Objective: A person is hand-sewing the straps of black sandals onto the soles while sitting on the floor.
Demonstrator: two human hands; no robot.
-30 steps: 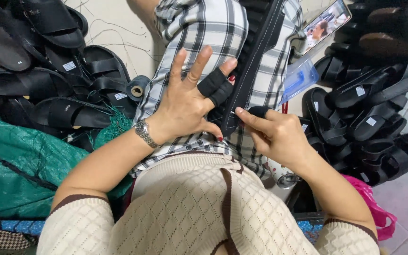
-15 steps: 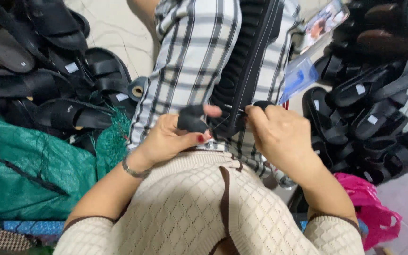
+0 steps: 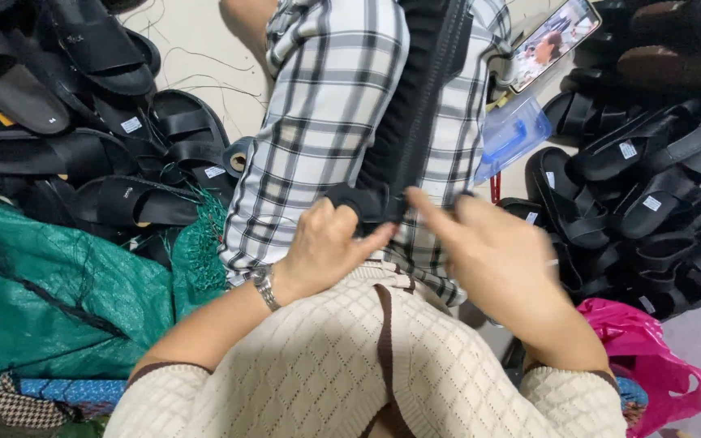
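While the person sits on the floor, a green mesh sack (image 3: 50, 300) fills the left side and piles of black sandals (image 3: 83, 162) line both sides. A plaid cloth (image 3: 326, 122) covers the lap, and on it lies the black sandal sole (image 3: 419, 105), running lengthwise away from the body. The left hand (image 3: 330, 247) is closed on the black strap piece (image 3: 359, 201) at the sole's near end, thumb and fingers curled around it. The right hand (image 3: 496, 259) is blurred, fingers loosely extended toward the same end; whether it grips anything cannot be told. Judged by appearance, the sole is light, flexible and grippy; the strap is soft. Best hold: sole edges near the strap.
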